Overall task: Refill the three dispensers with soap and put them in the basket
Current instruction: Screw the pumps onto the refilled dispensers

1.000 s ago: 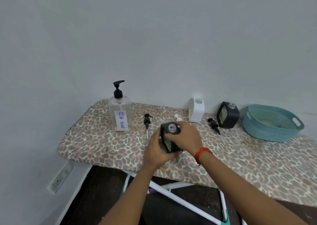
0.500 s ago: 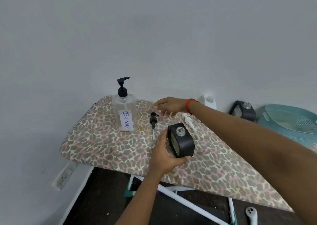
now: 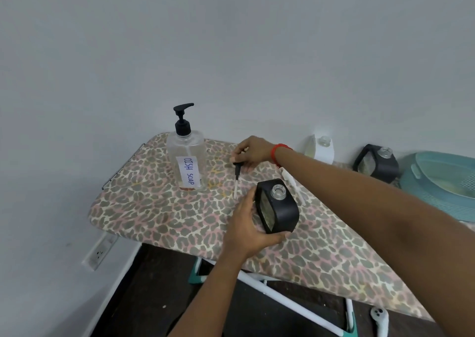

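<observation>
My left hand grips a black square dispenser with an uncapped glass neck, near the board's front edge. My right hand reaches across and pinches the head of a black pump whose white tube points toward me. A clear bottle labelled DISH SOAP with a black pump stands left of it. An uncapped white dispenser and a second uncapped black dispenser stand by the wall. The teal basket sits at the far right. A white pump lies partly hidden under my right forearm.
Everything rests on a leopard-print ironing board set against a grey wall, with its rounded end to the left. A wall socket is below the board's left end. A white controller lies on the dark floor.
My right hand let go of the black dispenser, reached toward the wall and closed on the black pump. My left hand kept hold of the dispenser. The view shifted left.
</observation>
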